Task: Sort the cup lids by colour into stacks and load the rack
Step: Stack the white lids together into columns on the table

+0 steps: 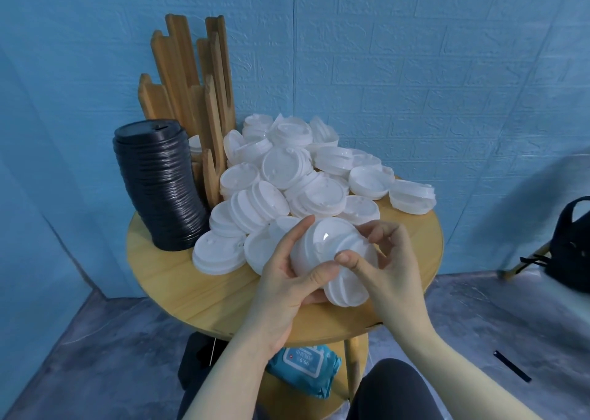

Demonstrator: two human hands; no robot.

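Both bare forearms reach in from the bottom edge and meet over the near side of the table. The left hand [281, 279] cups a short stack of white lids [332, 260] from the left, thumb laid across the front and fingers curled up behind, so its grip is closed on the stack. The right hand [392, 260] holds the same stack from the right, thumb pressed on the front beside the left thumb and fingers arched over the top edge; its grip is closed on the stack too. The stack lies tilted on its side, just above the table's near edge.

The round wooden table [166, 276] carries a loose pile of white lids [303, 177] across its middle and far side. At its left stands a tall stack of black lids [159, 186], leaning slightly. Behind that stack rises the wooden rack [191, 90], made of upright slats; a few white lids show between its slats.

On a lower shelf under the table lies a blue pack of wet wipes [303, 368]. The floor [79, 355] is mottled grey, the walls [415, 68] are blue with a brick pattern, and a dark bag [571, 244] sits at the right edge.
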